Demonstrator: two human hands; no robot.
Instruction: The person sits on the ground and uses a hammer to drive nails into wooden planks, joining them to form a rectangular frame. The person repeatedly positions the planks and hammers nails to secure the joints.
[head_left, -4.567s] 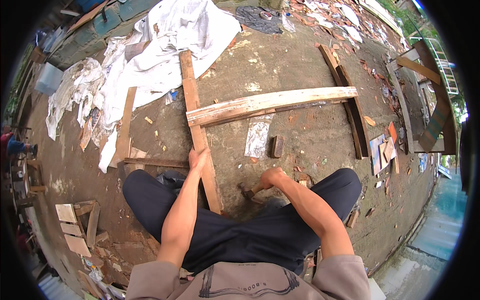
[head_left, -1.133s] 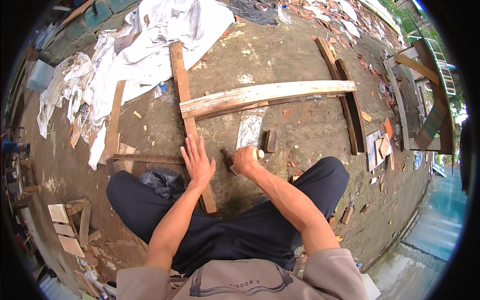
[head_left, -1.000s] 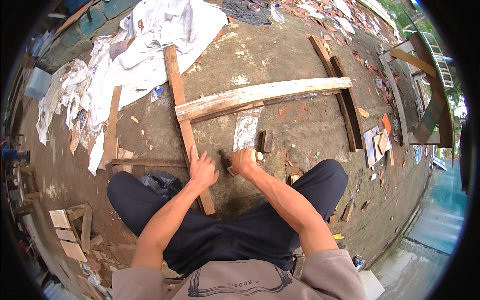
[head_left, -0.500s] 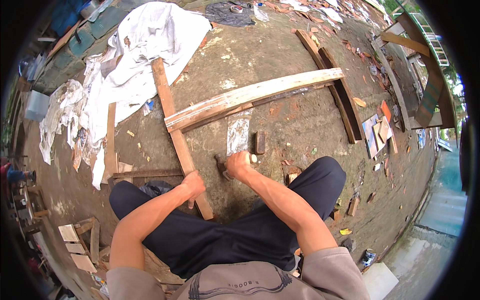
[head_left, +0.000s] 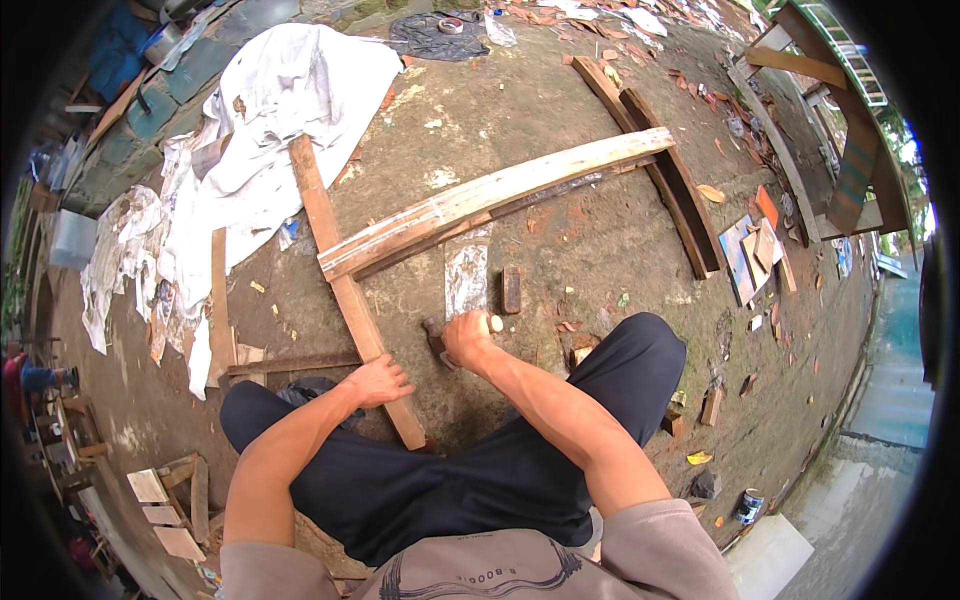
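My right hand (head_left: 467, 340) is wrapped round a hammer (head_left: 436, 338). The hammer head sticks out to the left of my fist, low over the ground, and the pale handle end shows on the right. On the near end of a brown wooden board (head_left: 362, 318) lies my left hand (head_left: 380, 383), its fingers spread across the top. A pale wooden beam (head_left: 500, 195) rests across this board and runs to a pair of dark boards (head_left: 660, 190) at the far right, forming a rough frame. A small dark wood block (head_left: 511, 290) sits just beyond my right hand.
A white cloth (head_left: 290, 100) covers the ground at the far left. Wood scraps (head_left: 762, 250) lie to the right, and a wooden structure (head_left: 850, 130) stands behind them. A paint can (head_left: 748, 506) is at the near right. My bent knees flank the work.
My left hand has loosened from its grip round the board's edge, and its fingers now spread over the top. My right hand still holds the hammer low. The view has shifted slightly.
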